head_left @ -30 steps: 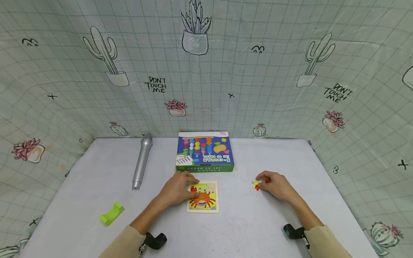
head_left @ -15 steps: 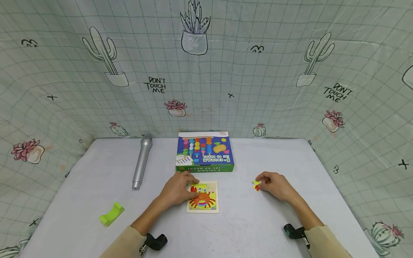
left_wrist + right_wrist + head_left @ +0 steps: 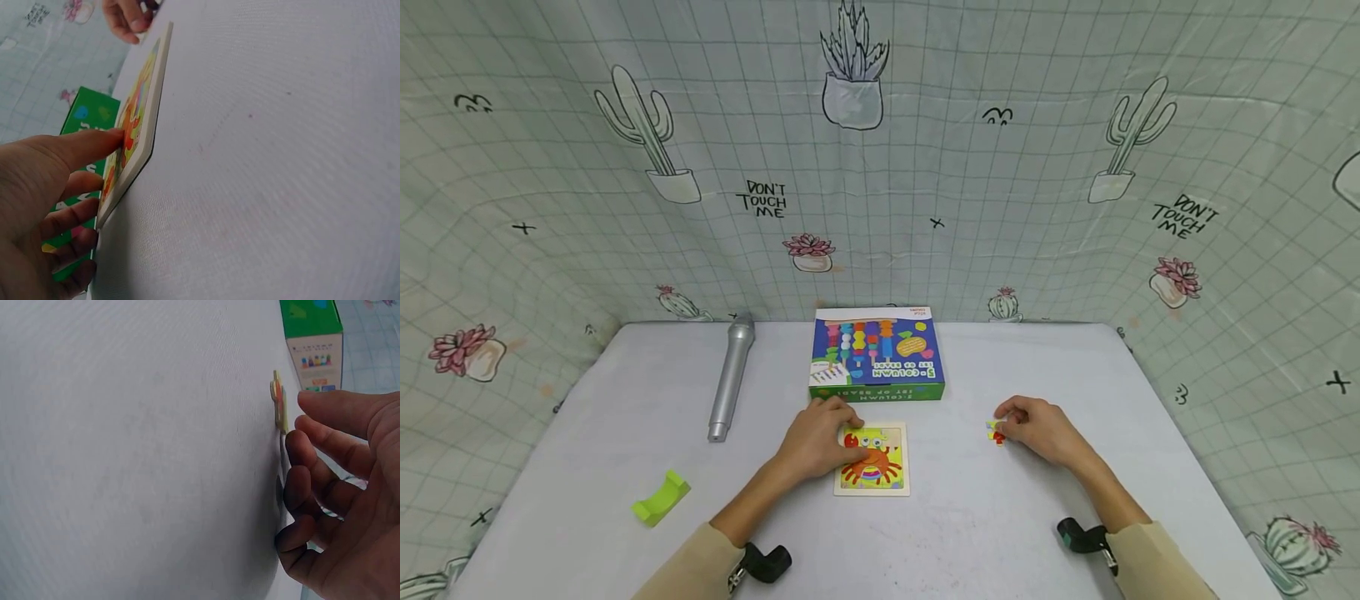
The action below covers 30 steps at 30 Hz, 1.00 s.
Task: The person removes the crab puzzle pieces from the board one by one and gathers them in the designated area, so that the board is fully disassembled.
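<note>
A square wooden puzzle (image 3: 891, 479) with an orange crab on yellow lies flat in the middle of the table. My left hand (image 3: 816, 440) is at its left side. Its thumb (image 3: 100, 145) rests straight on the picture, and the other fingers lie loosely along the edge. To the right, a small yellow and red puzzle piece (image 3: 996, 435) lies on the table at the fingertips of my right hand (image 3: 1037, 427). In the right wrist view the piece (image 3: 279, 403) shows edge-on, just beyond the thumb and index tips, and the fingers are loosely bent.
A blue and green bead-set box (image 3: 876, 354) stands right behind the puzzle. Further left a grey cylinder (image 3: 730, 383) lies lengthwise, with a curved light-green block (image 3: 661, 498) nearer the front. A patterned cloth (image 3: 1037, 233) hangs behind the white table.
The right fingers have shifted very slightly at the small piece. The left hand has slid a little to the right on the puzzle; the rest looks the same.
</note>
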Each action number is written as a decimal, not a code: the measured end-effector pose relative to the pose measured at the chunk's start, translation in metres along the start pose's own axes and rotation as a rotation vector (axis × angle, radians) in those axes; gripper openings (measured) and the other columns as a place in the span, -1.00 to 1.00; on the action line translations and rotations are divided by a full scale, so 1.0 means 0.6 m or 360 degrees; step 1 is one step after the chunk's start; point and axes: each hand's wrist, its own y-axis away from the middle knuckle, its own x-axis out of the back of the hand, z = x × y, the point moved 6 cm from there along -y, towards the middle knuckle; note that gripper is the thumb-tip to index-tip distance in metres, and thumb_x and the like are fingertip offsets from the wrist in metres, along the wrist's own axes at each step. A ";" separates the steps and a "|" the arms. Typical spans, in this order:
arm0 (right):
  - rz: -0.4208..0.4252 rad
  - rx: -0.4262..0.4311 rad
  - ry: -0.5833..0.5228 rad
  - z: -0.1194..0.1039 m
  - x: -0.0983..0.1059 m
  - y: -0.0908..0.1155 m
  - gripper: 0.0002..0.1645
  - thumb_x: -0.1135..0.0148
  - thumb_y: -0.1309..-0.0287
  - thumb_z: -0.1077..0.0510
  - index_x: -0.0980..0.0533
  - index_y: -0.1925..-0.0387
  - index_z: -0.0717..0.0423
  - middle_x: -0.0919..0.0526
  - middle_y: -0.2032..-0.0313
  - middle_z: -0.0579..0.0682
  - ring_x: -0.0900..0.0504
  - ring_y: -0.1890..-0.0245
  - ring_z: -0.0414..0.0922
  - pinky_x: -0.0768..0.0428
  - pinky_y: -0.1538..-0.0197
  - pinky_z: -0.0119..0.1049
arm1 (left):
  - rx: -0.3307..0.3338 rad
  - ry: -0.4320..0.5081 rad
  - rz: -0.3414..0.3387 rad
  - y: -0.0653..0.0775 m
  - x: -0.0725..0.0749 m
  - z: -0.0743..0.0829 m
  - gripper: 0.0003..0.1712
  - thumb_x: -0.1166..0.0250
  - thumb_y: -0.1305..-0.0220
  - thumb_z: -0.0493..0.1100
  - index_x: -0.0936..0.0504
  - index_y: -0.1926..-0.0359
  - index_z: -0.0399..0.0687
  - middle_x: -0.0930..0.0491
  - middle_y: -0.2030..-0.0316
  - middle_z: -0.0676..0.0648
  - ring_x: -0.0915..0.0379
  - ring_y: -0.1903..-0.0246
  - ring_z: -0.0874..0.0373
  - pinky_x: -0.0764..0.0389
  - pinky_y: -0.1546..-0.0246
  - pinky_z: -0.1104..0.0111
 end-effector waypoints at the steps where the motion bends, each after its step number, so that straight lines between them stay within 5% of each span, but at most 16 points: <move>1: 0.0009 0.0000 0.0001 -0.004 -0.001 0.001 -0.82 -0.32 -0.25 0.12 -0.63 0.13 0.08 -0.58 0.45 -0.11 -0.47 0.46 -0.18 -0.42 0.32 -0.28 | -0.0004 -0.0008 0.0003 0.000 -0.001 0.000 -0.47 -0.56 0.00 0.20 -0.77 0.11 -0.02 -0.63 0.04 -0.06 -0.45 -0.02 -0.08 -0.51 0.00 -0.01; 9: 0.0011 0.0080 0.0007 -0.070 -0.039 -0.011 -0.89 -0.28 -0.23 0.21 -0.64 0.21 0.07 -0.55 0.48 -0.12 -0.48 0.46 -0.18 -0.44 0.34 -0.28 | 0.0031 -0.0024 -0.0001 0.000 -0.002 0.001 -0.46 -0.56 0.02 0.20 -0.76 0.10 -0.03 -0.62 0.04 -0.07 -0.44 0.00 -0.06 -0.50 0.00 -0.01; 19: -0.0227 0.0227 -0.0099 -0.150 -0.127 -0.033 -0.93 -0.33 -0.20 0.19 -0.64 0.25 0.00 -0.55 0.47 -0.16 -0.49 0.41 -0.20 -0.45 0.29 -0.32 | 0.0094 0.0036 0.0023 0.002 -0.003 -0.002 -0.50 -0.59 0.04 0.19 -0.77 0.17 -0.03 -0.59 0.09 -0.07 -0.43 0.01 -0.03 -0.47 0.00 0.02; 30: -0.0319 0.0389 -0.0103 -0.202 -0.170 -0.047 -0.77 -0.34 -0.22 0.15 -0.70 0.09 0.06 -0.53 0.48 -0.20 -0.48 0.39 -0.22 -0.42 0.29 -0.34 | 0.0127 0.0104 0.0076 0.006 -0.002 -0.001 -0.56 -0.63 0.09 0.14 -0.74 0.33 -0.05 -0.55 0.17 -0.04 -0.44 0.05 -0.02 -0.51 -0.02 0.10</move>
